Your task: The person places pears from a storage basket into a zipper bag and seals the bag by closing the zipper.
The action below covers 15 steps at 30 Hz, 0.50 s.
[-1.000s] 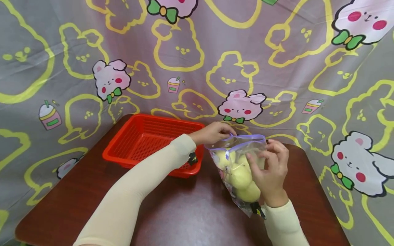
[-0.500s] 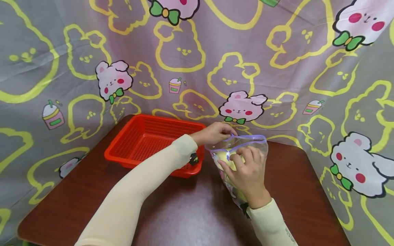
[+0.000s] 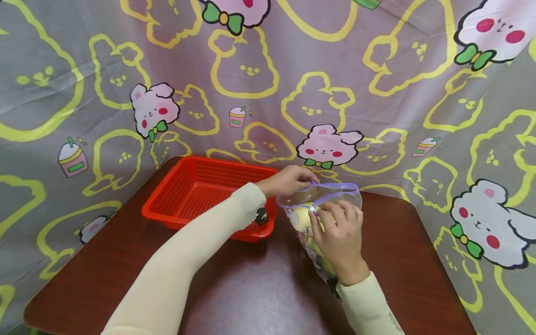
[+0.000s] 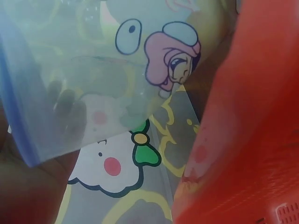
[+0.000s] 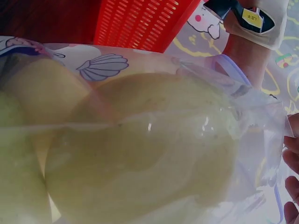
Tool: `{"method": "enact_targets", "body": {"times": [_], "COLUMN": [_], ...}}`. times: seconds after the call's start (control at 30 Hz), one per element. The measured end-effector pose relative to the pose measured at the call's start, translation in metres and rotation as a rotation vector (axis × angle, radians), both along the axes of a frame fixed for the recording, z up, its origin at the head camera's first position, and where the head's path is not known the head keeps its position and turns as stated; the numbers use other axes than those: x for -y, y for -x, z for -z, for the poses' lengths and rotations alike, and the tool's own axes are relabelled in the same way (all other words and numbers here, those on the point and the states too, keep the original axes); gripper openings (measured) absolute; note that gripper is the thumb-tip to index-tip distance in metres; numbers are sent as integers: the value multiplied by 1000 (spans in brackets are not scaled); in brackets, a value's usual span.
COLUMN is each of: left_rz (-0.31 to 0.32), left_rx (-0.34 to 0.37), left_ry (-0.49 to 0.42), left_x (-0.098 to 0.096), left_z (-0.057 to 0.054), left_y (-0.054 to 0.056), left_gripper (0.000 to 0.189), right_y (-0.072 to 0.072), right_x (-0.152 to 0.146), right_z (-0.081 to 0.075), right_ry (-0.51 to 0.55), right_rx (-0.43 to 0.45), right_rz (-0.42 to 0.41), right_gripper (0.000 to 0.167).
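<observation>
A clear zip bag (image 3: 349, 188) with purple zip strips and cartoon prints stands with its mouth open, right of the middle in the head view. Several pale yellow-green round fruits (image 5: 145, 149) fill it, seen through the plastic in the right wrist view. My left hand (image 3: 289, 180) pinches the far left end of the bag's mouth. At the near side of the mouth, my right hand (image 3: 341, 235) pinches the purple strip by its white slider (image 3: 312, 209), thumb and forefinger together. That hand covers much of the bag's front.
A red plastic basket (image 3: 157, 197) with perforated walls stands on the left of the brown table (image 3: 255, 288), behind my left forearm. A patterned cartoon curtain (image 3: 251, 121) hangs close behind and around the table.
My right hand has moved left from the bag's right side onto the near zip strip and now pinches it. The left hand has kept its hold at the far end.
</observation>
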State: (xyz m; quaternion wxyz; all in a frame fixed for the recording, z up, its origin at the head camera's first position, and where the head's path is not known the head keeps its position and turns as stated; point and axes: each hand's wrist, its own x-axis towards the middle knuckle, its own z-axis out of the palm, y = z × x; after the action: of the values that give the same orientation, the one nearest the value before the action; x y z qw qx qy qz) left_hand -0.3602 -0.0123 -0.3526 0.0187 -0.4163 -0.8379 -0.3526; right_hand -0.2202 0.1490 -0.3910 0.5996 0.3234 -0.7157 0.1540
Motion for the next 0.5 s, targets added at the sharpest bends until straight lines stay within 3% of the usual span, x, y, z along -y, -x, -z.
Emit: {"method": "enact_targets", "body": {"times": [0.5], "left_rz": [-42], "left_rx": [-2], "left_ry": [-31], "left_x": [10], "left_z": [-7], "left_y": [-1], "left_gripper": [19], "right_y": [-10], "right_x": [-4], "right_z": [-11], "right_ry": [38], "right_rx": [-100], "right_rz": [-145], "right_gripper": [29]}}
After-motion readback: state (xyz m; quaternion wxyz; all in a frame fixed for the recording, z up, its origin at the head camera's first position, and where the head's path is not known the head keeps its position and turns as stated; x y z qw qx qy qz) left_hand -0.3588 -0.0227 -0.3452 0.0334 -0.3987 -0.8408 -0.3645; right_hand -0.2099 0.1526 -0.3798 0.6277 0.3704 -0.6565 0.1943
